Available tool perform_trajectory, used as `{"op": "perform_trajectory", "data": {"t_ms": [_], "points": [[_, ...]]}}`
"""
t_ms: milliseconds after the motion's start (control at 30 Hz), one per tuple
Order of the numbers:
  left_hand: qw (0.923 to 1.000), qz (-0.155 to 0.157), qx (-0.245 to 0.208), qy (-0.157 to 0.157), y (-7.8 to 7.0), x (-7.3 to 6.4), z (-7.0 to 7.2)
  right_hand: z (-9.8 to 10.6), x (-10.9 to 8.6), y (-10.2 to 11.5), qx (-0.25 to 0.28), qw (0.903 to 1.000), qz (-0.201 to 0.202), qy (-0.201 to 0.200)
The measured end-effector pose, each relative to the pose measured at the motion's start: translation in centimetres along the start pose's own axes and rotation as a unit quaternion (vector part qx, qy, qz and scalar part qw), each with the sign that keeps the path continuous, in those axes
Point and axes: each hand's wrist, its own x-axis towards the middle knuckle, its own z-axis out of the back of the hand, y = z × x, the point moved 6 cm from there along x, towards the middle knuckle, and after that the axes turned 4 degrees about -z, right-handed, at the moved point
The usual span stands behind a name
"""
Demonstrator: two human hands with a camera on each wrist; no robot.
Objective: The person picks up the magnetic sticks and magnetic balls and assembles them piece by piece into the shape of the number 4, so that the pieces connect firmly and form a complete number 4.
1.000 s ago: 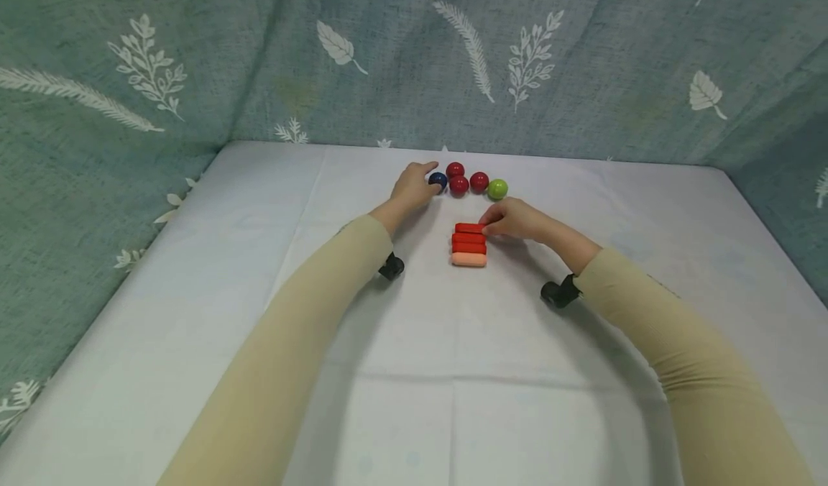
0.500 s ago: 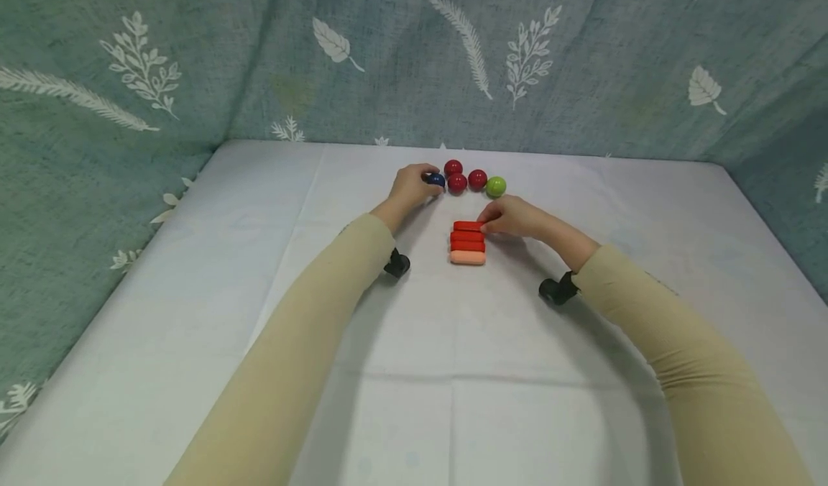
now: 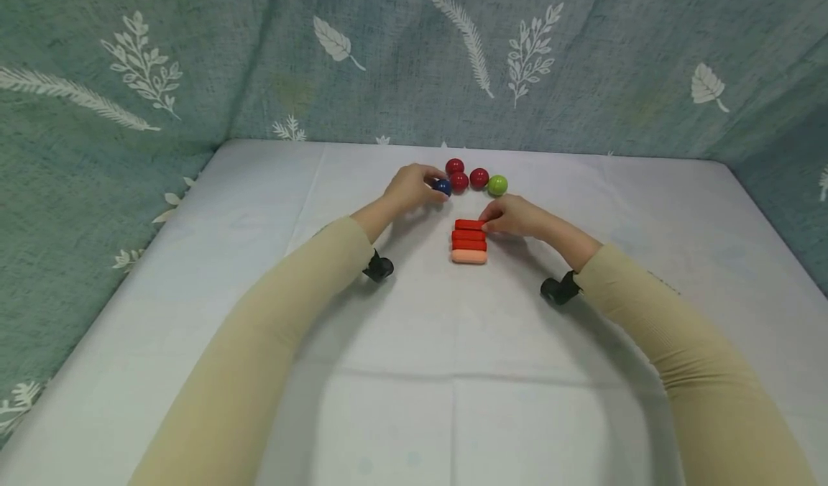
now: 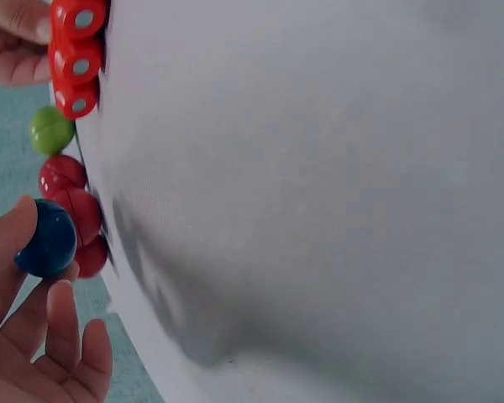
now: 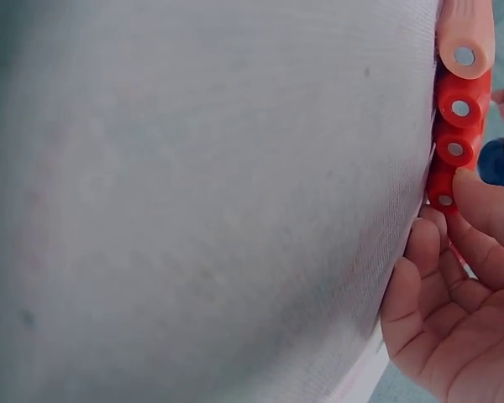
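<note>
Pinched between the thumb and fingers of the left hand (image 3: 414,187), a blue ball (image 4: 47,240) is just beside three red balls (image 3: 458,182), with a green ball (image 3: 497,185) at their right; the right hand (image 3: 516,218) pinches the right end of the farthest red stick (image 3: 467,224), in a row with two nearer red sticks (image 3: 468,236) and a peach stick (image 3: 468,257)

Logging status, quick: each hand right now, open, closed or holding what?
Left hand: holding the blue ball.
Right hand: pinching the farthest red stick by its right end.
</note>
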Motion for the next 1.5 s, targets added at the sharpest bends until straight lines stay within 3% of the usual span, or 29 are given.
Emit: {"op": "perform_trajectory", "data": {"t_ms": [167, 400, 933, 1233, 1500], "points": [[0.9995, -0.006, 0.001, 0.031, 0.1, -0.8, -0.7, 0.0, -0.1, 0.0, 0.002, 1.0, -0.007, 0.0], [0.9988, -0.006, 0.011, 0.048, 0.7, -1.7, -1.4, 0.0, -0.1, 0.2, -0.002, 1.0, -0.004, 0.004], [0.9988, 0.007, 0.009, 0.047, 1.4, -2.4, -1.4, 0.4, 0.6, 0.7, -0.028, 0.9996, -0.003, 0.004], [0.9986, 0.026, 0.009, 0.046, 1.7, -2.1, -1.6, 0.6, 1.5, 0.5, -0.022, 0.9997, -0.009, -0.005], [0.9992, 0.019, 0.015, 0.032, 1.6, -2.0, -1.4, 0.7, 1.6, 0.7, -0.01, 0.9999, 0.0, -0.008]]}}
